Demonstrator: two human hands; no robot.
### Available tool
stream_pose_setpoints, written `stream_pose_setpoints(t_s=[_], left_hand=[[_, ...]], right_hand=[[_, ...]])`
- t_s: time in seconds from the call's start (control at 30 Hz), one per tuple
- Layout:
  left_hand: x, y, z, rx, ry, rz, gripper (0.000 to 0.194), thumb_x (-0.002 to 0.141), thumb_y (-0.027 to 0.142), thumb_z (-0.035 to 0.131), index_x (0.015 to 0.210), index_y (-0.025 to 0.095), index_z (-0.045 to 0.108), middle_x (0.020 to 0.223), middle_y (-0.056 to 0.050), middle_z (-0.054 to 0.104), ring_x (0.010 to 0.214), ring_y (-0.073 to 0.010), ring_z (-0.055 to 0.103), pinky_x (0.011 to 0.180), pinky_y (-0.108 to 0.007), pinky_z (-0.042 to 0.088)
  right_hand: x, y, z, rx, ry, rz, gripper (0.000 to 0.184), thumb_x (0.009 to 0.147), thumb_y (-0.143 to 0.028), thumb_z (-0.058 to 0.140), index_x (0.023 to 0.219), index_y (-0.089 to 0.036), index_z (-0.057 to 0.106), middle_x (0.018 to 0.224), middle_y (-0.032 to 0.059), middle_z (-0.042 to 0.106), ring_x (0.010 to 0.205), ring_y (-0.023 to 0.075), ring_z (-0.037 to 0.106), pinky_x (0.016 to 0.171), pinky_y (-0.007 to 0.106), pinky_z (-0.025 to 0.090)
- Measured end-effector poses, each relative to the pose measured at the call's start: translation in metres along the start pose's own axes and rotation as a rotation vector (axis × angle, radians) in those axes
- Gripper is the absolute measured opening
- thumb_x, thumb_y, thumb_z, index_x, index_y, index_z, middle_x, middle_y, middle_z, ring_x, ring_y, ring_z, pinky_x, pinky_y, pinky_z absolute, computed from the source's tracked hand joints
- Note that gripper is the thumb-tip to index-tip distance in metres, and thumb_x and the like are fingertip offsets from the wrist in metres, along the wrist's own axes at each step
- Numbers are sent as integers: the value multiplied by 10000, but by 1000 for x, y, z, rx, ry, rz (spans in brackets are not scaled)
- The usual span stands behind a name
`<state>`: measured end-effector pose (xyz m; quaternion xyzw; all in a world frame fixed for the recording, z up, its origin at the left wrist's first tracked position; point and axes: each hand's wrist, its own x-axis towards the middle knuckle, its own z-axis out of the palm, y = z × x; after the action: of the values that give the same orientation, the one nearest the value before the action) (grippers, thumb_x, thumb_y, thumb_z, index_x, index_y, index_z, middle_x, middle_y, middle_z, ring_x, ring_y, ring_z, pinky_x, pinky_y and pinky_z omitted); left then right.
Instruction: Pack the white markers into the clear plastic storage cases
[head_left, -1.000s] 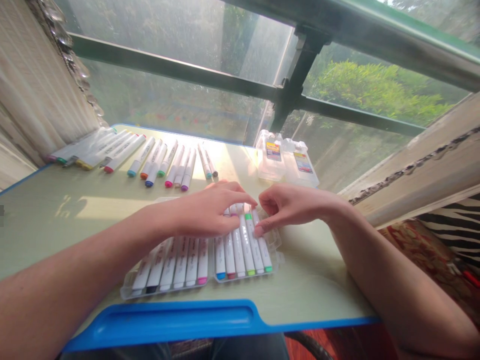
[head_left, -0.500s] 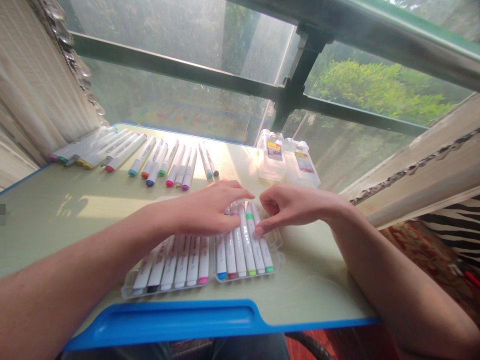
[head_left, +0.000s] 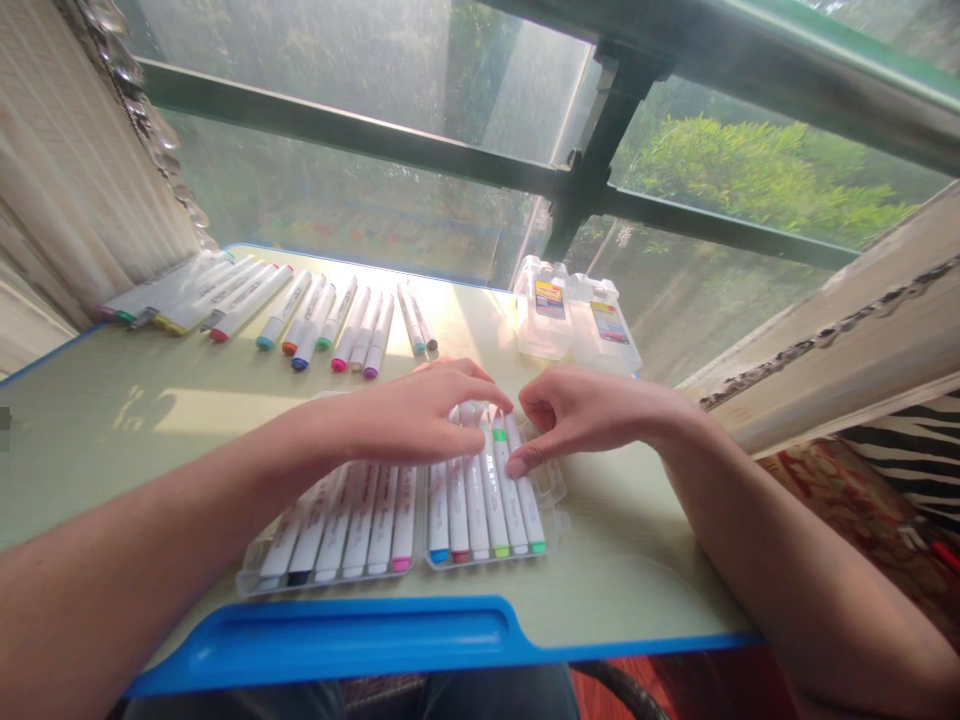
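My left hand (head_left: 427,410) is open, reaching over the near part of the desk. Its thumb and index finger are spread above the upper ends of white markers (head_left: 480,500) in a clear plastic case (head_left: 337,588). My right hand (head_left: 577,412) has its fingers curled in, with nothing visible in them. Its thumb rests on the rightmost markers, near one with a green band (head_left: 500,440). The case has two sides with a row of markers in each; coloured ends, such as pink, black, blue and lime, face me. My left hand hides the left row's upper ends.
Several loose markers (head_left: 330,325) lie along the back of the desk (head_left: 622,590). Two clear plastic boxes (head_left: 544,320) with labels stand at the back right by the window (head_left: 360,130). A blue tray edge (head_left: 352,640) runs along the front, and curtains (head_left: 840,330) hang at the sides.
My left thumb and index finger have shifted slightly right over the markers. The case has slid a little to the left; my right hand stays nearly still.
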<state>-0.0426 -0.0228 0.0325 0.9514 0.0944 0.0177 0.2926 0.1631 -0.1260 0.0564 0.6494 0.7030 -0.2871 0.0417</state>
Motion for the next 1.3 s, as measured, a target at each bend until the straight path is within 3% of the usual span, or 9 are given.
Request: stream_pose_setpoints(t_s=[0.4, 0.53, 0.7, 0.83, 1.13, 1.2, 1.3], left_hand=[[0, 3, 0, -8, 26, 44, 422, 848, 307, 534, 1239, 244, 679, 1310, -84, 603, 1237, -254, 526, 1057, -373, 386], [0, 4, 1, -9, 20, 14, 448, 857, 335, 519, 1279, 235, 631, 1285, -84, 609, 1222, -254, 527, 1066, -389, 379], [-1, 5, 0, -24, 23, -76, 538, 832, 325, 515, 1351, 184, 501, 1341, -110, 575, 1229, -267, 515, 1032, -398, 413], [-1, 4, -1, -74, 45, -115, 493, 848, 315, 471, 1323, 187, 508, 1360, -102, 570, 1229, -249, 521, 1017, -383, 428], [3, 4, -4, -34, 115, -168, 383, 883, 252, 430, 1172, 164, 666, 1253, -84, 663, 1156, -224, 583, 999, -342, 425], [2, 2, -9, -30, 124, -164, 352, 885, 278, 458, 1103, 182, 716, 1163, -67, 707, 1067, -216, 629, 930, -319, 451], [-3, -4, -17, -64, 81, -223, 320, 870, 323, 486, 971, 187, 757, 880, -43, 746, 732, -172, 664, 702, -285, 472]], right_hand=[[0, -2, 1, 30, 49, 13, 559, 707, -689, 702, 611, -182, 488, 544, -64, 400, 514, 78, 335, 470, 255, 204], [1, -3, 3, 37, 196, -52, 491, 778, -596, 685, 605, -174, 504, 537, -65, 389, 524, 78, 347, 479, 251, 204], [5, -7, 7, 40, 425, -136, 279, 876, -396, 605, 791, -151, 709, 525, -66, 401, 504, 76, 343, 514, 262, 219], [7, -7, 9, 55, 408, -189, 240, 870, -282, 575, 843, -137, 765, 501, -69, 374, 488, 71, 315, 526, 267, 222], [7, -6, 7, 71, 352, -154, 281, 861, -275, 534, 710, -113, 708, 548, -29, 472, 535, 87, 351, 517, 259, 234], [8, -6, 8, 61, 358, -155, 278, 857, -277, 535, 687, -118, 687, 554, -33, 465, 540, 87, 352, 518, 254, 242], [10, -6, 9, 27, 374, -160, 259, 844, -261, 541, 666, -122, 667, 555, -47, 422, 544, 83, 341, 520, 248, 248]])
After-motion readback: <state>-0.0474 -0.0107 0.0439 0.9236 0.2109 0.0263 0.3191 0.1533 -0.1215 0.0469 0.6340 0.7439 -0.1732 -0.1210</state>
